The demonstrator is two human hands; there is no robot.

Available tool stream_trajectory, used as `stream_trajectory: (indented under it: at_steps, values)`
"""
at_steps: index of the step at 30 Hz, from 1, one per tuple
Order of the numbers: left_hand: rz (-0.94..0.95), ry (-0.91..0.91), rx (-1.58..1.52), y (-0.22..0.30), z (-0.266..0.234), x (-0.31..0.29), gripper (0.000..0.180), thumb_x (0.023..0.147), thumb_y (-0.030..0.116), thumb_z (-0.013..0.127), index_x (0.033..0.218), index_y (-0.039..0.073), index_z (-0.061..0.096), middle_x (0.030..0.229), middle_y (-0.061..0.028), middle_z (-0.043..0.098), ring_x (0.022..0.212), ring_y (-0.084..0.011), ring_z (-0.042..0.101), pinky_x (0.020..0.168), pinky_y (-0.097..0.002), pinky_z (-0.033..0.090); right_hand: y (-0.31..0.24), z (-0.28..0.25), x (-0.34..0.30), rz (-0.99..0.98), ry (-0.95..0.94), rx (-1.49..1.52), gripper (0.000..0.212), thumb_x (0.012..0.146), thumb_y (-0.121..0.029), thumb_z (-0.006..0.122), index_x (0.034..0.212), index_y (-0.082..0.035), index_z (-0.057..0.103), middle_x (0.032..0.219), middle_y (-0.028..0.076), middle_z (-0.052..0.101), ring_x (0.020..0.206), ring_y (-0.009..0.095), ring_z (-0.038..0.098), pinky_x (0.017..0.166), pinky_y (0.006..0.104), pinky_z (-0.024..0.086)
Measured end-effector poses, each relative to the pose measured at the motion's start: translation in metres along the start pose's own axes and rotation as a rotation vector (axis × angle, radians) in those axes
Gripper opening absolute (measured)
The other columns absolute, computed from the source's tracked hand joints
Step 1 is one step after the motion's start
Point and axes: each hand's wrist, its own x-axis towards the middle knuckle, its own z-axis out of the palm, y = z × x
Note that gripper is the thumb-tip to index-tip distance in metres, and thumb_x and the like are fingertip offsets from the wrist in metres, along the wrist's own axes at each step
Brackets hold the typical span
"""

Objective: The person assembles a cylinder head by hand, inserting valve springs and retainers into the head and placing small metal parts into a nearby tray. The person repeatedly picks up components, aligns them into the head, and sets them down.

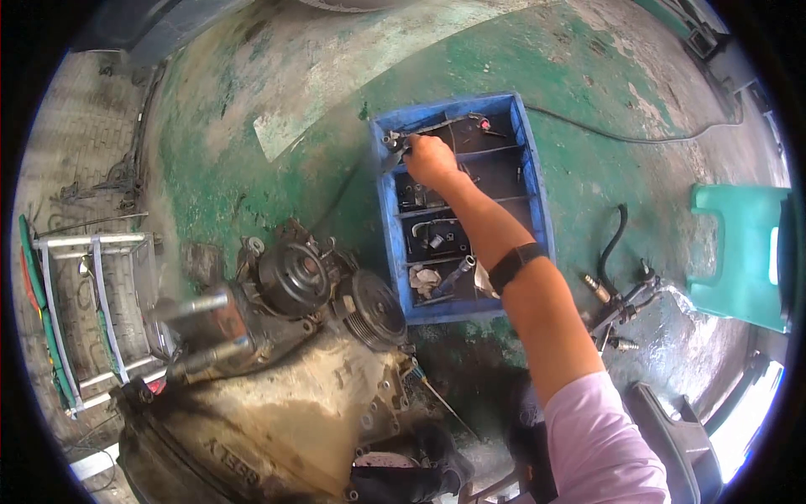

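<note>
My right hand (431, 161) reaches into the upper left of a blue divided crate (544, 181) on the floor. Its fingers are closed at a small dark part (405, 144) in the far compartment; what they grip is mostly hidden behind the hand. A pink sleeve and a black wristband (516, 265) show on that arm. Small metal parts (420, 196) and fittings lie in the crate's compartments, and a metal socket-like tool (457, 274) lies in the nearest one. My left hand is out of view.
An engine with a ribbed pulley (369, 309) and a large dirty cover (277, 412) stands near left. A metal rack (96, 311) is farther left. Hoses with metal fittings (617, 307) lie right of the crate, near a turquoise stool (739, 256). A black cable (621, 136) crosses the floor.
</note>
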Motion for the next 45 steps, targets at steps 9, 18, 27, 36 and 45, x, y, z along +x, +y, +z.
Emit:
stream_trajectory:
  at_steps: [9, 18, 27, 36, 45]
  values:
    - [0.015, -0.039, 0.062, 0.006, 0.001, 0.010, 0.040, 0.104, 0.030, 0.039, 0.115, -0.002, 0.060, 0.129, -0.0216, 0.058, 0.116, -0.0344, 0.056, 0.101, -0.0479, 0.044, -0.039, 0.034, 0.038, -0.005, 0.058, 0.049, 0.028, 0.086, -0.021, 0.063, 0.107, -0.004, 0.070, 0.118, 0.023, 0.066, 0.110, 0.037, 0.066, 0.095, 0.0466, 0.053]
    - [0.017, -0.059, 0.094, 0.013, 0.003, 0.008, 0.040, 0.105, 0.029, 0.037, 0.113, -0.002, 0.061, 0.129, -0.0229, 0.057, 0.117, -0.0362, 0.055, 0.102, -0.0488, 0.042, -0.017, 0.045, 0.055, 0.035, 0.006, -0.044, 0.025, 0.088, -0.015, 0.064, 0.111, -0.011, 0.072, 0.111, 0.019, 0.071, 0.104, 0.038, 0.068, 0.091, 0.0468, 0.055]
    - [0.031, -0.052, 0.082, 0.011, 0.002, -0.005, 0.040, 0.105, 0.027, 0.035, 0.111, -0.002, 0.061, 0.129, -0.0242, 0.056, 0.117, -0.0381, 0.054, 0.103, -0.0497, 0.040, -0.002, -0.019, 0.009, 0.196, 0.102, 1.352, 0.021, 0.100, -0.018, 0.062, 0.108, 0.000, 0.063, 0.089, 0.008, 0.067, 0.077, 0.019, 0.067, 0.069, 0.0338, 0.059]
    - [0.063, 0.047, 0.003, 0.013, -0.036, -0.018, 0.040, 0.106, 0.025, 0.032, 0.110, -0.003, 0.061, 0.129, -0.0255, 0.056, 0.118, -0.0399, 0.052, 0.104, -0.0505, 0.038, -0.086, -0.165, -0.157, 0.020, -0.387, 1.869, 0.020, 0.104, -0.028, 0.056, 0.100, -0.010, 0.060, 0.085, 0.004, 0.064, 0.073, 0.017, 0.061, 0.067, 0.0364, 0.055]
    - [0.183, 0.288, -0.031, 0.011, -0.054, -0.029, 0.033, 0.102, 0.021, 0.042, 0.107, -0.004, 0.063, 0.127, -0.0277, 0.057, 0.115, -0.0432, 0.052, 0.102, -0.0526, 0.037, -0.196, -0.267, -0.312, -0.071, -0.574, 1.745, 0.023, 0.103, -0.028, 0.058, 0.105, -0.005, 0.061, 0.088, 0.007, 0.064, 0.072, 0.019, 0.060, 0.067, 0.0377, 0.054]
